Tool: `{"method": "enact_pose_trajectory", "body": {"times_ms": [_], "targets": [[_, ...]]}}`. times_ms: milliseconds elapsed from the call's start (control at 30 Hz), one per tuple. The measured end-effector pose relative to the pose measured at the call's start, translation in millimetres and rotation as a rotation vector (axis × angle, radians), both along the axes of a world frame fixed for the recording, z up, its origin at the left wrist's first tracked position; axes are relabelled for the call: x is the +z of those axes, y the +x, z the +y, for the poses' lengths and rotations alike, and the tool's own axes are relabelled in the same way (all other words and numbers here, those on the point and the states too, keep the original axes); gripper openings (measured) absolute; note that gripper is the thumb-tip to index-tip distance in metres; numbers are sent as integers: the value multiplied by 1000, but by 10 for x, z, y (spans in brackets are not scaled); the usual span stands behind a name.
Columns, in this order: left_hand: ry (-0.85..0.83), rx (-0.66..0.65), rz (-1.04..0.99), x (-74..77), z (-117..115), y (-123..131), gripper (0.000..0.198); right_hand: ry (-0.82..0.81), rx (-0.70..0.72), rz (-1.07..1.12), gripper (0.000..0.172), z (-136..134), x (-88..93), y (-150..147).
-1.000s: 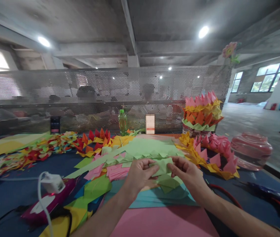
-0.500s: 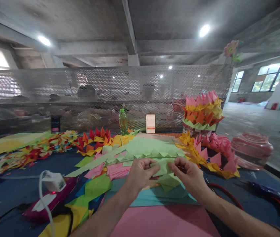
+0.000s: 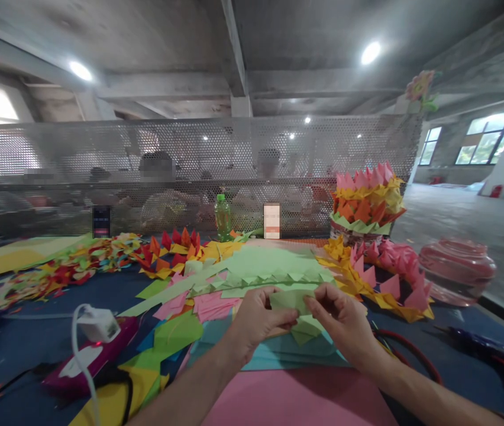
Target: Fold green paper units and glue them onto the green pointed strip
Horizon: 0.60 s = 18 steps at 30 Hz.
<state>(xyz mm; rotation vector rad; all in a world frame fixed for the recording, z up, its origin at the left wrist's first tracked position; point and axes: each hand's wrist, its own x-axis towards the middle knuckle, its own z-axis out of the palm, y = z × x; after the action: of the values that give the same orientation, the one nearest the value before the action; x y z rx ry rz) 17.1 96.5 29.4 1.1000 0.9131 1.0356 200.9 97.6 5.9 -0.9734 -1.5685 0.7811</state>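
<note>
Between my two hands is a small piece of light green paper point(image 3: 286, 300), partly hidden by fingers. My left hand point(image 3: 256, 313) pinches its left side, the thumb lying across the front. At the right edge, my right hand point(image 3: 339, 316) grips it between thumb and fingertips. Just beneath lies another light green paper piece point(image 3: 307, 331), on a stack of blue paper point(image 3: 220, 349). Behind my hands, a row of folded green paper points point(image 3: 270, 279) runs along the green sheets point(image 3: 274, 260). Pink paper sheets point(image 3: 305, 396) lie nearest me.
A purple power strip point(image 3: 92, 355) with a white charger point(image 3: 101, 324) sits left. Folded yellow and pink paper rings point(image 3: 394, 284) and a clear jar point(image 3: 456, 269) stand right, beyond a blue tool point(image 3: 491, 346). A perforated metal screen point(image 3: 243, 154) closes off the back.
My left thumb and fingers have slid right across the front of the green paper, and the paper has turned slightly. My right hand keeps its pinch with little movement.
</note>
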Motion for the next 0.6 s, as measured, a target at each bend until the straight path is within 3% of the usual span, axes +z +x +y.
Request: {"method": "enact_pose_trajectory", "body": {"times_ms": [333,600], "targets": [[51,35,59,15,-21,7,42,-137,173,0,36,71,-115,-17],[109,35,118,-40,16,-11,45,-115,153,-50,40,69,-84,16]]}}
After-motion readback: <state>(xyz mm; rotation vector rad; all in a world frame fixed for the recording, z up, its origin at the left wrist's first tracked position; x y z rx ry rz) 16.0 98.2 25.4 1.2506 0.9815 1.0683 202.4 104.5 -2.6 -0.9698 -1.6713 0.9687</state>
